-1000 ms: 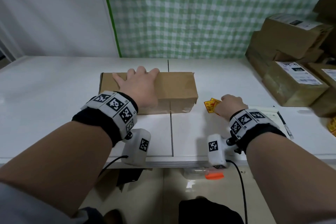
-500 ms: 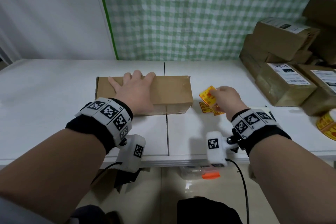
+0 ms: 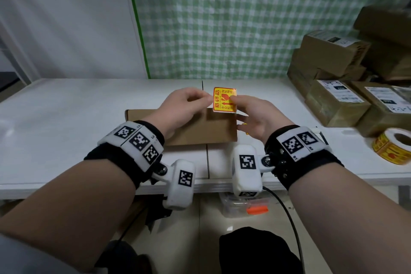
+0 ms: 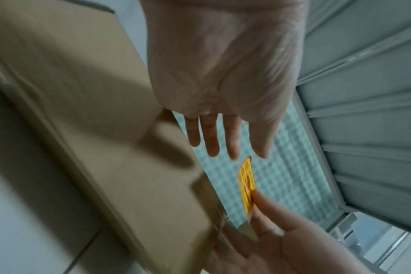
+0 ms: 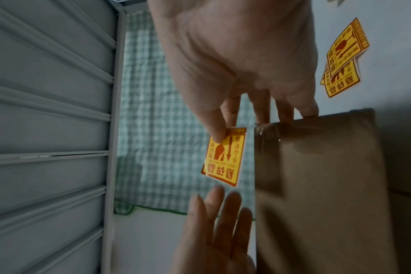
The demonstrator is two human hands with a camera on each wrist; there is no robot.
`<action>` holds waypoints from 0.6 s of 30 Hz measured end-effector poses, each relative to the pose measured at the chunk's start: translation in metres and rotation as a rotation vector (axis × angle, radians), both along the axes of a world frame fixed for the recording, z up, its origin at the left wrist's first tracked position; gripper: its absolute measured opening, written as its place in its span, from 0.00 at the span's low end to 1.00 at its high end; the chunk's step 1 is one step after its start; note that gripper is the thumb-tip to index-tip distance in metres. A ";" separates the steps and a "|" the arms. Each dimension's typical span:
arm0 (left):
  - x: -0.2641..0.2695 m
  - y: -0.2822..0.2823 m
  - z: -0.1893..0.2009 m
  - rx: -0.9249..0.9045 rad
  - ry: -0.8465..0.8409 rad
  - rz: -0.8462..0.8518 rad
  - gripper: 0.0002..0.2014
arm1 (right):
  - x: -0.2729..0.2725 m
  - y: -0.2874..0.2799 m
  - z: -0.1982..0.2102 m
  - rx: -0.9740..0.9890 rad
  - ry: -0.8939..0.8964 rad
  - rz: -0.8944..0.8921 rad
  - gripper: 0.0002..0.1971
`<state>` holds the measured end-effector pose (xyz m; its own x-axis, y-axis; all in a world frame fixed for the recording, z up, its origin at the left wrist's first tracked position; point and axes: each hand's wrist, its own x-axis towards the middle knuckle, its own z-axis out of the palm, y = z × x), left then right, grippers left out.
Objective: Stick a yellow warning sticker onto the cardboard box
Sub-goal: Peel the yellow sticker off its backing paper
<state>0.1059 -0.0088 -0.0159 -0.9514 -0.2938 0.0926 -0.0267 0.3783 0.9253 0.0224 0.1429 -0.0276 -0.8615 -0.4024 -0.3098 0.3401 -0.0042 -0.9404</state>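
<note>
A yellow warning sticker [image 3: 223, 99] with red print hangs in the air above the right end of the brown cardboard box [image 3: 213, 131]. My right hand [image 3: 239, 101] pinches the sticker's right edge, thumb on its printed face [image 5: 223, 163]. My left hand [image 3: 203, 101] is raised off the box with its fingers straight, the fingertips [image 5: 214, 196] just short of the sticker's left edge. The left wrist view shows the sticker [image 4: 246, 178] edge-on beyond the box [image 4: 94, 111], which lies flat on the white table [image 3: 66, 118].
Several loose yellow stickers [image 5: 343, 61] lie on the table right of the box. A sticker roll [image 3: 393, 147] sits at the right edge. Stacked labelled parcels [image 3: 338, 100] fill the back right. A green checked cloth [image 3: 222, 18] hangs behind.
My right hand has lifted one sticker off the table pile and carried it up and left over the box. My left hand has risen off the box top toward the sticker.
</note>
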 end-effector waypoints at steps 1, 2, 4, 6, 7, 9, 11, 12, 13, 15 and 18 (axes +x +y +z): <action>-0.001 0.003 0.000 0.008 -0.025 -0.001 0.11 | 0.002 -0.001 0.000 0.005 0.005 0.002 0.04; -0.003 0.005 -0.002 -0.014 -0.052 -0.004 0.12 | 0.005 -0.001 0.001 0.004 0.009 0.004 0.03; -0.005 0.007 -0.006 -0.085 -0.083 -0.010 0.12 | 0.009 -0.001 0.001 0.011 0.021 0.006 0.02; -0.007 0.007 -0.009 -0.089 -0.087 0.015 0.12 | 0.010 0.001 0.001 0.028 0.038 0.024 0.02; -0.008 0.006 -0.010 -0.066 -0.082 0.037 0.12 | 0.011 0.002 0.000 0.042 0.055 0.037 0.02; -0.011 0.003 -0.010 -0.031 -0.074 0.079 0.14 | 0.012 0.003 0.000 0.073 0.088 0.070 0.01; -0.012 0.003 -0.010 -0.031 -0.068 0.092 0.15 | 0.013 0.003 0.001 0.094 0.118 0.101 0.01; -0.013 0.003 -0.010 -0.040 -0.066 0.096 0.16 | 0.013 0.003 0.000 0.104 0.129 0.111 0.03; -0.013 0.003 -0.010 -0.048 -0.065 0.100 0.16 | 0.013 0.003 0.001 0.109 0.135 0.116 0.04; -0.013 0.003 -0.010 -0.055 -0.061 0.110 0.18 | 0.013 0.004 0.002 0.111 0.144 0.126 0.05; -0.014 0.004 -0.012 -0.083 -0.062 0.110 0.17 | 0.014 0.007 0.001 0.100 0.156 0.157 0.07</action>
<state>0.0920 -0.0053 -0.0275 -0.9184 -0.3904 0.0635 -0.1280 0.4452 0.8862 0.0365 0.1497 -0.0261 -0.8314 -0.5087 -0.2234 0.1803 0.1334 -0.9745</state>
